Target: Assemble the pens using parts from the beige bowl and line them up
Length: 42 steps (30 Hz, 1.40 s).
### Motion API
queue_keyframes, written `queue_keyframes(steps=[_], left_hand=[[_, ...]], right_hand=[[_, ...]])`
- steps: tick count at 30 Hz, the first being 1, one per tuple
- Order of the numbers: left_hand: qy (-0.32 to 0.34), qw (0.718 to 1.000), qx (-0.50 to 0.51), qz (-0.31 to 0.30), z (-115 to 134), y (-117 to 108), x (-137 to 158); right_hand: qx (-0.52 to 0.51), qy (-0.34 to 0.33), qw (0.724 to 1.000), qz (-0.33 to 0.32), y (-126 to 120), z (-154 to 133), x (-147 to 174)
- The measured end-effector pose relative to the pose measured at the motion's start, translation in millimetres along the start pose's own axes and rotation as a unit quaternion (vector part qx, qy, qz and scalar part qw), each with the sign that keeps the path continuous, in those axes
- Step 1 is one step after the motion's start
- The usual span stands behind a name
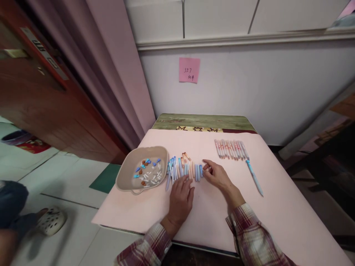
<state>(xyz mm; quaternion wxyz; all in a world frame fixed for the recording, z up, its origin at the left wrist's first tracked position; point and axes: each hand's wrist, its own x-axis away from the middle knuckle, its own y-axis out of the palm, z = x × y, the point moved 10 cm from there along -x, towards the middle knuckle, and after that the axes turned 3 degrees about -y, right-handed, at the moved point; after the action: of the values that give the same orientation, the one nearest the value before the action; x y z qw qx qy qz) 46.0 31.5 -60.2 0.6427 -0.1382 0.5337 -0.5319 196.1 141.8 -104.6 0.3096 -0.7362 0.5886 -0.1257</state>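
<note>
"Where are the tubes (196,172)?"

"On the pink-topped counter (210,221), just right of the tray (126,173). They are blue and peach, mostly side by side. A few orange pieces (182,162) lie at their far ends."

"And what's in the tray?"

"Blue and brown bits (140,171), and lots of tiny white sticks (158,177)."

"What are the hands doing?"

"The left hand (181,196) is right of the tray, on its near side, fingers bent over the near ends of the tubes. I can't tell if it pinches one. The right hand (218,175) is farther right, its finger and thumb by the last blue tube. I can't tell if it grips that."

"So what step is this?"

"I think it's lining up the loose tubes, one hand at each part of the row."

"What about those pens (231,149)?"

"They lie in a neat row, well to the right of the tray. One blue pen (254,178) lies by itself near them."

"What does the next move call for?"

"Soft fingertips, I'd say. Round tubes could roll if bumped."
</note>
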Motion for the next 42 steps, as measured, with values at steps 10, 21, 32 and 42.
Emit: queue_keyframes(steps=[10,21,32,42], left_hand=[[-0.239,0.967,-0.086,-0.025,-63.1,31.2,-21.6],[-0.101,0.992,-0.059,-0.057,-17.3,35.3,-21.9],[0.046,0.996,-0.057,-0.048,-1.9,-14.9,29.3],[0.046,0.997,-0.057,-0.022,-5.5,-20.7,34.2]], right_hand=[[0.031,-0.006,0.999,0.005,0.8,0.2,-1.5],[0.030,-0.006,0.999,0.008,0.4,-0.6,-2.2],[0.025,-0.011,0.993,0.112,-26.2,-40.9,-20.5],[0.255,-0.031,0.959,-0.121,93.1,-115.0,-76.3]])
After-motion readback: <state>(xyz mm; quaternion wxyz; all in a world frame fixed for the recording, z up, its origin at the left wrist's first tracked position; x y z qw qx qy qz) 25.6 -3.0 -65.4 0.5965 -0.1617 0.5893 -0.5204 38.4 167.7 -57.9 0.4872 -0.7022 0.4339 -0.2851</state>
